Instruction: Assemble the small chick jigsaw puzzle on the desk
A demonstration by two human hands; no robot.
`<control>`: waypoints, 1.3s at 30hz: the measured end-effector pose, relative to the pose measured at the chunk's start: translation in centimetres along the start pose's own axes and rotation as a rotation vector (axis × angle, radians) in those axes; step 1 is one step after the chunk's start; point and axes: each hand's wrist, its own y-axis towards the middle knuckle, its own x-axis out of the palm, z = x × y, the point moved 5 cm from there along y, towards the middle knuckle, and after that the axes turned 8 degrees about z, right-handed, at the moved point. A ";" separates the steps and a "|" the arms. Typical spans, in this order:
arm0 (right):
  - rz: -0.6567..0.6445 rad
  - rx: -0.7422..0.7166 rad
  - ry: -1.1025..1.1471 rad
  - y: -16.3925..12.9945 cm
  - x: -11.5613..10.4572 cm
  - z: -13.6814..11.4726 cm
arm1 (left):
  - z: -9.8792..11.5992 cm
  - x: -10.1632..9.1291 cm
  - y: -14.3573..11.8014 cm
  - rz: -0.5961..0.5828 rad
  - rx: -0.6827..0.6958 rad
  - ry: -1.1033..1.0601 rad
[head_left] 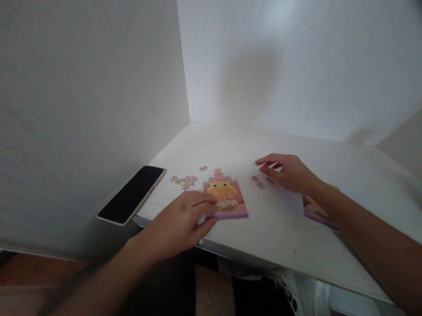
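A partly assembled jigsaw puzzle (231, 195) lies flat on the white table, showing a yellow cartoon figure in a pink hat with a cake. Its upper edge is uneven, with bare tabs. My left hand (191, 216) rests on the puzzle's left side, fingertips on the picture and thumb by the lower left corner, with a gap between thumb and fingers. To the right, my right hand (285, 171) is over the table with its fingers apart, and I see nothing held in it. Close to it lie a few loose puzzle pieces (257, 182), slightly blurred.
More loose pieces (185, 181) are clustered left of the puzzle, with a single piece (203, 168) above. A phone (132, 194) overhangs the table's left edge. A printed picture card (316, 211) lies partly under my right forearm. Walls (263, 69) enclose the table's back and left.
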 end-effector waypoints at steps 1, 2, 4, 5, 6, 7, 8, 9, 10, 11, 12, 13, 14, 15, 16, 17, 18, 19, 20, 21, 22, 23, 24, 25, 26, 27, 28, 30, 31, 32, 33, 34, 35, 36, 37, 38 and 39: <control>-0.051 0.023 0.028 0.1 0.0 0.8 | -0.1 0.1 0.0 0.008 0.000 -0.005; -0.105 0.037 0.060 0.1 0.1 1.4 | -0.1 0.2 -0.1 0.013 0.000 -0.001; -0.197 0.048 0.094 0.0 0.2 1.7 | -0.1 0.4 -0.2 -0.003 0.002 0.024; -0.233 0.045 0.099 -0.1 0.3 1.5 | -0.1 0.5 -0.2 -0.029 0.005 0.039; -0.264 0.036 0.100 -0.2 0.3 1.3 | 0.0 0.7 -0.2 -0.065 0.008 0.052; -0.294 0.022 0.098 -0.3 0.3 1.0 | 0.0 0.9 -0.3 -0.101 0.009 0.061; -0.324 0.005 0.096 -0.4 0.3 0.6 | 0.1 1.0 -0.3 -0.132 0.010 0.066; -0.350 -0.011 0.089 -0.5 0.3 0.4 | 0.1 1.0 -0.3 -0.153 0.009 0.068; -0.374 -0.025 0.076 -0.5 0.3 0.1 | 0.1 1.0 -0.3 -0.160 0.008 0.066; -0.392 -0.035 0.058 -0.6 0.3 -0.1 | 0.2 0.9 -0.2 -0.156 0.007 0.061; -0.406 -0.042 0.040 -0.7 0.3 -0.2 | 0.2 0.8 -0.2 -0.146 0.007 0.054; -0.416 -0.044 0.026 -0.7 0.3 -0.3 | 0.2 0.8 -0.1 -0.132 0.009 0.046; -0.424 -0.041 0.019 -0.8 0.3 -0.4 | 0.3 0.7 -0.1 -0.119 0.012 0.041; -0.431 -0.033 0.019 -0.8 0.3 -0.5 | 0.3 0.7 -0.1 -0.110 0.012 0.040; -0.437 -0.025 0.022 -0.9 0.3 -0.6 | 0.3 0.7 -0.1 -0.108 0.012 0.042; -0.438 -0.014 0.027 -0.9 0.3 -0.7 | 0.3 0.7 -0.1 -0.110 0.012 0.046; -0.439 -0.004 0.032 -0.9 0.3 -0.7 | 0.3 0.7 -0.1 -0.113 0.013 0.051; -0.436 0.005 0.035 -0.9 0.3 -0.8 | 0.4 0.7 0.0 -0.115 0.016 0.055; -0.431 0.012 0.037 -0.9 0.3 -0.8 | 0.4 0.7 0.0 -0.117 0.017 0.056; -0.425 0.015 0.043 -0.9 0.4 -0.9 | 0.5 0.7 0.0 -0.117 0.019 0.055; -0.418 0.018 0.052 -1.0 0.4 -0.9 | 0.5 0.6 0.1 -0.113 0.020 0.053; -0.413 0.022 0.069 -1.0 0.4 -0.9 | 0.5 0.6 0.1 -0.109 0.020 0.049; -0.412 0.025 0.092 -1.0 0.5 -0.8 | 0.5 0.6 0.1 -0.107 0.020 0.046; -0.413 0.030 0.119 -1.0 0.5 -0.8 | 0.5 0.6 0.1 -0.108 0.021 0.043; -0.415 0.036 0.143 -1.0 0.6 -0.7 | 0.5 0.6 0.1 -0.108 0.024 0.041; -0.414 0.042 0.159 -1.1 0.6 -0.7 | 0.4 0.6 0.1 -0.109 0.028 0.040; -0.410 0.044 0.161 -1.1 0.5 -0.6 | 0.4 0.6 0.0 -0.113 0.030 0.038; -0.398 0.028 0.129 -1.0 0.4 -0.6 | 0.3 0.6 0.0 -0.118 0.031 0.033; -0.394 0.012 0.105 -1.0 0.4 -0.6 | 0.3 0.6 0.0 -0.118 0.032 0.028; -0.391 -0.004 0.081 -1.0 0.4 -0.7 | 0.4 0.6 0.0 -0.119 0.031 0.023; -0.387 -0.018 0.061 -1.0 0.5 -0.8 | 0.4 0.6 0.0 -0.120 0.031 0.016; -0.380 -0.029 0.045 -1.0 0.6 -1.0 | 0.5 0.6 0.1 -0.117 0.032 0.007; -0.369 -0.035 0.035 -1.0 0.7 -1.1 | 0.6 0.6 0.1 -0.113 0.034 -0.006; -0.358 -0.037 0.030 -1.0 0.8 -1.3 | 0.6 0.5 0.1 -0.104 0.038 -0.020; -0.348 -0.034 0.030 -1.0 1.0 -1.5 | 0.6 0.5 0.1 -0.085 0.037 -0.031; -0.341 -0.029 0.033 -1.0 1.2 -1.6 | 0.5 0.4 0.2 -0.053 0.031 -0.038; -0.335 -0.023 0.040 -1.0 1.4 -1.7 | 0.3 0.2 0.2 -0.010 0.020 -0.042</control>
